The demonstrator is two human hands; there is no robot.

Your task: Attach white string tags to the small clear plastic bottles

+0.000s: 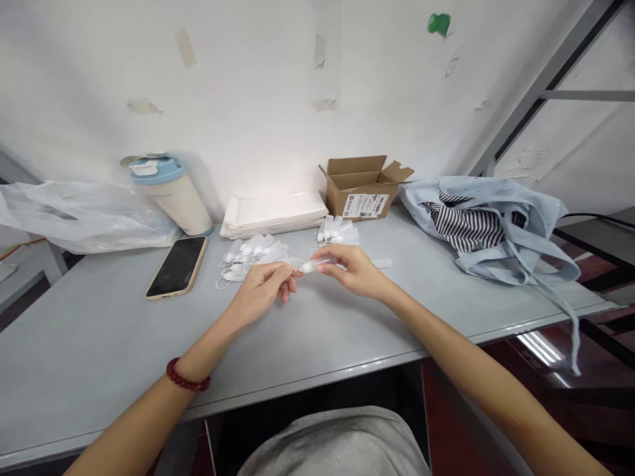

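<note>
My right hand (pixel 350 268) pinches a small translucent plastic bottle (pixel 325 262) between thumb and fingers, just above the table. The bottle lies level, its white cap (pixel 307 267) pointing left. At that end my left hand (pixel 268 283) is closed in a pinch at the cap's tip; a thin loop shows there, and its exact hold is partly hidden. Several similar capped bottles with white loops lie in a pile (pixel 253 254) behind my left hand. Another group of translucent pieces (pixel 338 230) sits behind my right hand, and one clear tube (pixel 381 263) lies beside it.
Along the wall stand an open cardboard box (pixel 361 195), a stack of white trays (pixel 272 213) and a tumbler (pixel 173 195). A phone (pixel 177 266) and a plastic bag (pixel 89 218) lie left. A blue cloth bag (pixel 486 218) is right, its strap hanging over the table edge.
</note>
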